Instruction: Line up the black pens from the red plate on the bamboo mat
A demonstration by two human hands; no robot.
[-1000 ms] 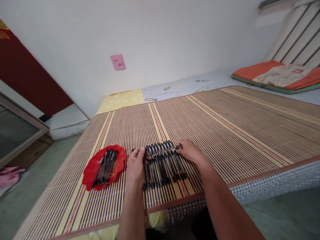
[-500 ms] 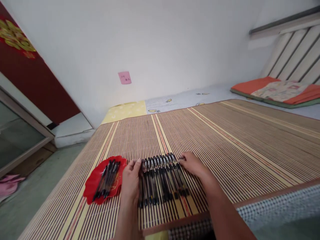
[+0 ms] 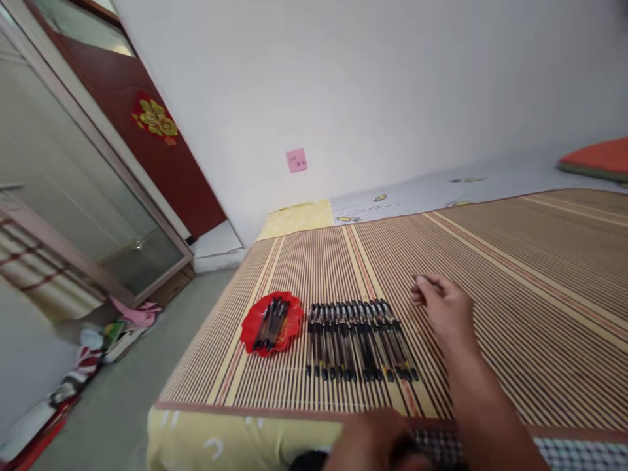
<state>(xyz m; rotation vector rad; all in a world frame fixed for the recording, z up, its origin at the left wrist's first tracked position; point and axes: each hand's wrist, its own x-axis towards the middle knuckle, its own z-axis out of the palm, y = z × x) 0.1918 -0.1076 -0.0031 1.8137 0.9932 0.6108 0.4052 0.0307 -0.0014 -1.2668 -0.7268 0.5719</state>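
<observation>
Fingers (image 3: 418, 297) of the person's right hand (image 3: 445, 304) are loosely bent above a striped mat, thumb near the fingertips; nothing is seen between them, and whether the tips meet cannot be told. At the near edge, the left hand (image 3: 370, 437) is low and blurred, its grip unclear.

Behind rises a pale wall (image 3: 392, 98), with the mat (image 3: 495, 288) spread before it over a patterned sheet (image 3: 417, 191). A dark red door (image 3: 193, 186) bearing a gold ornament (image 3: 157, 119) stands at the far left; part of an orange cushion (image 3: 601, 157) shows at the right.

On the mat, just left of the right hand and apart from it, lies a row of pens (image 3: 354, 314), dark-tipped and side by side, upper ends nearly level. Near the row's left end sits a red scalloped dish (image 3: 252, 320) holding a loose bundle of pens (image 3: 273, 320). A pink note (image 3: 297, 160) is on the wall.

Each pen looks light and stiff, with a smooth barrel that could slip or roll if nudged. Mid-barrel seems the surest place for a thumb-and-finger hold; in the row, where neighbors crowd the sides, the upper ends look easier to reach.
</observation>
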